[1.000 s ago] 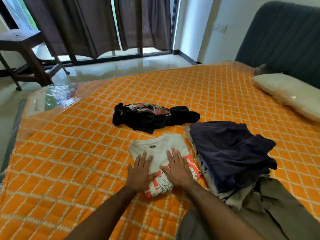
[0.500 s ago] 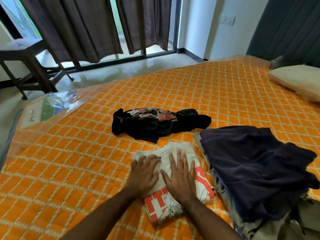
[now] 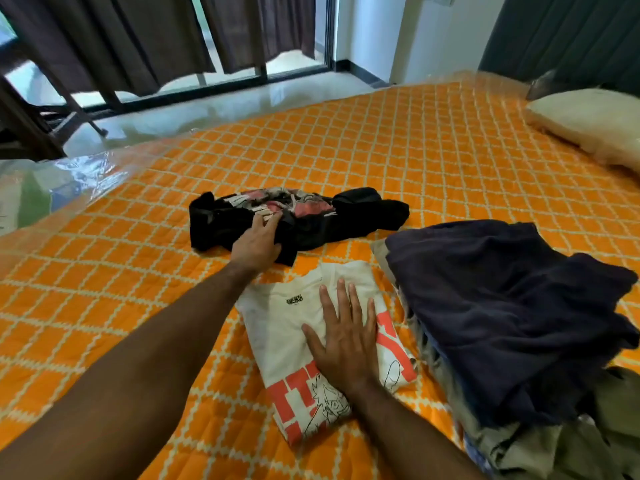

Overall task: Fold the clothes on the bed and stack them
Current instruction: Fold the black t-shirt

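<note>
A folded white T-shirt (image 3: 277,327) with a red and black print lies on the orange quilted bed (image 3: 104,306). My right hand (image 3: 341,344) rests flat on it, fingers straight. Beyond it lies a crumpled black T-shirt (image 3: 346,220) with a pink print. My left hand (image 3: 258,242) reaches onto the black shirt's near edge, fingers on the cloth; whether they grip it I cannot tell. To the right sits a loose heap of clothes with a dark navy garment (image 3: 502,306) on top.
Olive and pale clothes (image 3: 561,445) spill from the heap's near side. A cream pillow (image 3: 588,123) lies at the far right by a dark headboard. Clear plastic (image 3: 52,188) covers the bed's far left corner. Beyond are a glossy floor, dark curtains and a wooden chair.
My left hand has left the white T-shirt and reached forward onto the black T-shirt. My right hand stays flat on the white shirt. The camera has moved closer.
</note>
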